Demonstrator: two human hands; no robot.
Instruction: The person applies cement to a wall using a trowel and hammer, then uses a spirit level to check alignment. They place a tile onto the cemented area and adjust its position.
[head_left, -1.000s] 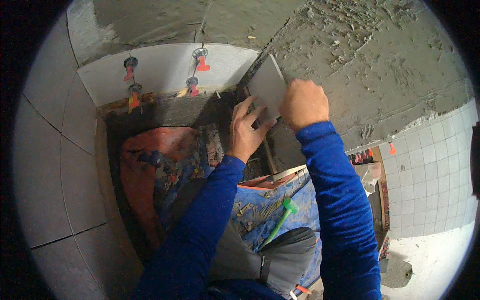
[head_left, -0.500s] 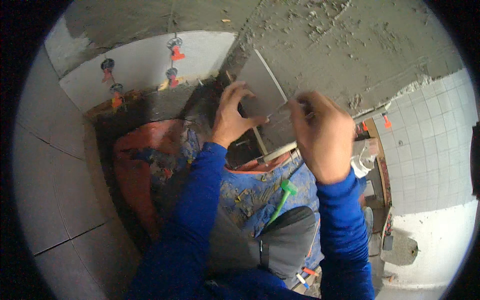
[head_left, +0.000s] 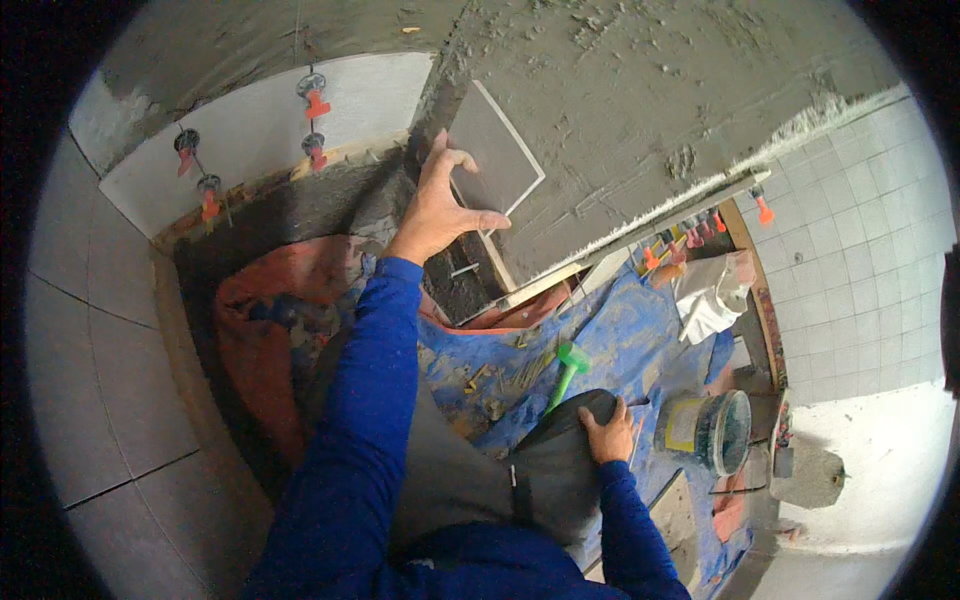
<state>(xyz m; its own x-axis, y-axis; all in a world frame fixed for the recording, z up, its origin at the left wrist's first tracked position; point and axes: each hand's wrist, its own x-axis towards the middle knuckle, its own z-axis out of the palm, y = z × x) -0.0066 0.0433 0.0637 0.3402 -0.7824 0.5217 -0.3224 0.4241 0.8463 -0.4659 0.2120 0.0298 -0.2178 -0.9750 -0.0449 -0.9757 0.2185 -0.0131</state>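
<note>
A small grey tile [head_left: 497, 155] with pale edges lies against a surface spread with wet grey mortar [head_left: 620, 120]. My left hand [head_left: 437, 205] spans its lower left corner, fingers curled at the left edge and thumb at the lower edge, holding it. My right hand [head_left: 606, 432] rests on my grey-trousered knee [head_left: 560, 450] with its fingers spread and nothing in them. Close to that knee, a green-headed mallet [head_left: 570, 368] lies on the dirty blue sheet. A wooden batten [head_left: 540, 285] runs below the mortar's lower edge.
Orange-red levelling clips [head_left: 317, 103] stick out of the white tiles [head_left: 375, 100] at the upper left. To the right stand a bucket [head_left: 722, 432] and a crumpled white bag [head_left: 712, 298]. A red sheet [head_left: 262, 300] lies at left. Gridded tiles [head_left: 850, 270] cover the right wall.
My right hand has left the tile's side and come down onto my knee. The left hand stays at the tile. With the right arm lowered, the bucket has come into sight.
</note>
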